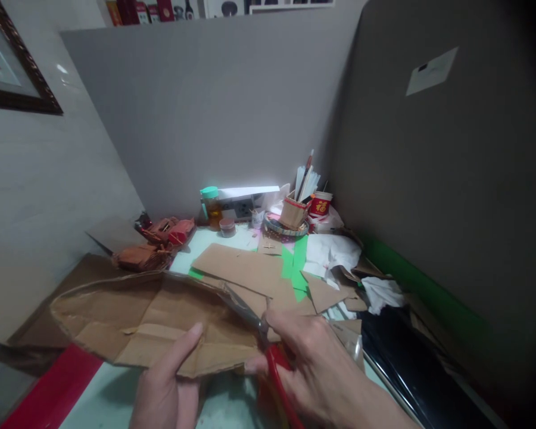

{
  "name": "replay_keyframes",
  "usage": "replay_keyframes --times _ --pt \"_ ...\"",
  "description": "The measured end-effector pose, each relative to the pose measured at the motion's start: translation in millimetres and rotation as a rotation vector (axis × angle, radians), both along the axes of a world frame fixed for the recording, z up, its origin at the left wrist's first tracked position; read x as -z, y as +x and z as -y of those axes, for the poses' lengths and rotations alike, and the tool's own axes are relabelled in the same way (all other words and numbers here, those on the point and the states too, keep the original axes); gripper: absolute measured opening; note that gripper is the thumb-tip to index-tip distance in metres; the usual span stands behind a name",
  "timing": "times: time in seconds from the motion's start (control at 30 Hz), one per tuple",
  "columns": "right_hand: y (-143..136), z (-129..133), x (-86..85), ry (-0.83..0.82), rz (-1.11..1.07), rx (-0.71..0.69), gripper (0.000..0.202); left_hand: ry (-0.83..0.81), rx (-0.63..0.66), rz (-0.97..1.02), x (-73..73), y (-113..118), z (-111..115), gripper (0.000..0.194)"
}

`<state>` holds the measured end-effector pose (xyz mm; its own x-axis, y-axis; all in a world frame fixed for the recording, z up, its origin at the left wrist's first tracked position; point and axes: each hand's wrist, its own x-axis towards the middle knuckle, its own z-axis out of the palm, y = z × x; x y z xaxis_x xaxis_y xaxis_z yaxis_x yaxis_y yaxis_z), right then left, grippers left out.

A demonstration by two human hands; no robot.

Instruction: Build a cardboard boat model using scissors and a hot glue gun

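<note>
Pale tabletop (100,390) shows along the bottom of my feed. At lower centre I see the left hand (161,396) pinching a curved piece of cardboard (161,322), which spans lower left to middle. Just right, the right hand (319,357) is curled round red-handled scissors (263,329), a blade at the cardboard's upper-right edge. I judge this to be trimming; the next snip calls for a steady left hold. Beyond, mid-frame, lie flat cardboard sheets (241,268).

Scissors (263,329) and scattered cardboard (241,265) mark this desk (105,393) a craft workspace.
</note>
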<state>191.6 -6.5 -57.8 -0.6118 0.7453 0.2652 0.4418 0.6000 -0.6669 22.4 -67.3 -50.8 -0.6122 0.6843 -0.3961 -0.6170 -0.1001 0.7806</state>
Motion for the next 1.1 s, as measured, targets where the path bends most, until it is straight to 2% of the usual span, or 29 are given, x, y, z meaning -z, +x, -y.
replay_keyframes --times 0.13,0.27,0.43,0.7,0.9,1.1 --pt "0.5 -0.8 1.9 -0.037 -0.055 -0.027 0.038 0.028 0.026 0.037 2.3 -2.4 1.1 0.031" --pt "0.3 -0.3 4.3 -0.096 -0.024 -0.004 0.041 0.13 -0.104 0.067 -10.9 0.6 6.1 0.03" --pt "-2.3 2.6 1.2 -0.193 -0.023 -0.05 0.039 0.196 -0.223 -0.04 -23.2 3.1 9.8 0.041" --pt "-4.5 3.2 -0.1 -0.131 0.043 -0.018 0.045 0.124 -0.253 -0.059 -18.1 10.2 9.4 0.035" --pt "-5.2 2.1 0.1 -0.181 -0.013 -0.034 0.051 0.088 -0.269 -0.063 -19.1 10.9 8.9 0.037" --pt "-4.0 4.4 3.9 -0.242 0.008 -0.043 0.046 0.092 -0.251 -0.035 -19.5 10.4 5.9 0.037"
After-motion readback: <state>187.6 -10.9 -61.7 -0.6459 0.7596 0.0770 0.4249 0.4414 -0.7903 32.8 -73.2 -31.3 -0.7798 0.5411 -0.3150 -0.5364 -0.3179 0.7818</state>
